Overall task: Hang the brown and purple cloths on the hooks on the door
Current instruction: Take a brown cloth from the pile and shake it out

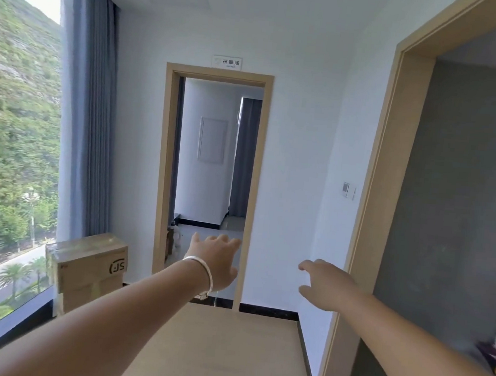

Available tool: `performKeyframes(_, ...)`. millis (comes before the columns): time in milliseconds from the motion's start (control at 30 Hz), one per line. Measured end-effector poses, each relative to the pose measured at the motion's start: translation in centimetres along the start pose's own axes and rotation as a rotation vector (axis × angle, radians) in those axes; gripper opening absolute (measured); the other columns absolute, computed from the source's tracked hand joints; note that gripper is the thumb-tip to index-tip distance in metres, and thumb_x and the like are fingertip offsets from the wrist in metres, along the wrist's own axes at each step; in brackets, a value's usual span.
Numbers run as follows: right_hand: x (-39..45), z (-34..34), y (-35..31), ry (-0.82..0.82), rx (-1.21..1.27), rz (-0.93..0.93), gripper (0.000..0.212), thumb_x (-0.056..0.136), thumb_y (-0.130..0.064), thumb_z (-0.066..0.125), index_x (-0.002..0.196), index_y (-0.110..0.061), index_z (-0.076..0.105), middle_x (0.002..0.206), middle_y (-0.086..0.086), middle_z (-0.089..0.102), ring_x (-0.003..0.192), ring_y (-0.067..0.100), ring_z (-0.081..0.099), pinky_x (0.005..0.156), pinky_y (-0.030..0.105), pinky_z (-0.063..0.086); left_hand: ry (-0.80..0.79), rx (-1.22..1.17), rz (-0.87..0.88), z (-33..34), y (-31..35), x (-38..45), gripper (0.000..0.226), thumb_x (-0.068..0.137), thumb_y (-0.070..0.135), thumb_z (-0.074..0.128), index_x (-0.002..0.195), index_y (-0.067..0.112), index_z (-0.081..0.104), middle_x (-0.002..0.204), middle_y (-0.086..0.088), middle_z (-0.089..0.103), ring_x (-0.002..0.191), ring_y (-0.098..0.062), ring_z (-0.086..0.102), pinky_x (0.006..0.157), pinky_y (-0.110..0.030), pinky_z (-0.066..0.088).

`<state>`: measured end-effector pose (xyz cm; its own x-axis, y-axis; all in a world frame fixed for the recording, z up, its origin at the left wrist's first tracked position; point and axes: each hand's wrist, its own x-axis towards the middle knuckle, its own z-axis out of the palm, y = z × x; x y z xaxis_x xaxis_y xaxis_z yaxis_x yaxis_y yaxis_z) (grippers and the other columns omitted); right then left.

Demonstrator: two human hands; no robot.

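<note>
Both the left hand (215, 261) and the right hand (326, 286) were held out empty, fingers loosely spread, toward the doorway (213, 155) at twelve o'clock.

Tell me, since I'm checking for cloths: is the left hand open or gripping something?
Open: the left hand has straight, spread fingers and holds nothing.

Wood floor (226, 351) (cardboard box (86, 269) on it)

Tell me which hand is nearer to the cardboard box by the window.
Left. The left hand is stretched out in front of the open doorway, just right of the cardboard box. The right hand reaches farther right, near the wooden frame.
</note>
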<state>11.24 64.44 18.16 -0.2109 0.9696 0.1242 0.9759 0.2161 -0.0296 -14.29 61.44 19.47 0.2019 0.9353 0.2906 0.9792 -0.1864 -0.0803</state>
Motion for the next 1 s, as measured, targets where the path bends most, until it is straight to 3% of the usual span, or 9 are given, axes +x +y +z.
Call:
performKeyframes(400,11.7,3.4,2.6,-0.046,0.014,0.068,0.054,0.093,-0.038,0.046,0.144,-0.030,0.032,0.138,-0.004,0.041,0.096,0.013,0.048,0.071,0.028,0.041,-0.110,-0.016,0.008,6.7,-3.5,12.0,0.058,0.092,0.042,0.047,0.144,0.027,0.027,0.138,-0.003,0.045,0.127,-0.025,0.045,0.113,-0.058,0.019)
performKeyframes(600,21.2,4.6,6.1,-0.023,0.024,0.053,0.053,0.093,-0.038,0.047,0.143,-0.030,0.033,0.137,-0.004,0.041,0.104,0.017,0.051,0.073,0.029,0.040,-0.104,0.000,0.011,9.6,-3.1,21.5,0.060,0.092,0.043,0.047,0.145,0.027,0.026,0.140,-0.002,0.044,0.129,-0.025,0.043,0.113,-0.059,0.018)
performKeyframes(733,28.4,4.7,9.5,-0.014,0.049,0.056,0.052,0.092,-0.037,0.047,0.143,-0.030,0.034,0.135,-0.005,0.042,0.095,0.015,0.047,0.070,0.029,0.039,-0.105,0.002,0.007,11.0,-2.5,29.0,0.060,0.092,0.043,0.048,0.145,0.027,0.025,0.140,-0.002,0.044,0.129,-0.025,0.043,0.113,-0.059,0.019)
performKeyframes(1000,40.7,6.1,14.6,-0.009,0.048,0.018,0.052,0.092,-0.038,0.049,0.142,-0.030,0.035,0.131,-0.004,0.044,0.096,0.016,0.047,0.073,0.030,0.040,-0.101,0.017,-0.016,15.4,-2.3,40.8,0.058,0.092,0.043,0.047,0.144,0.027,0.027,0.137,-0.002,0.046,0.126,-0.025,0.046,0.113,-0.057,0.021)
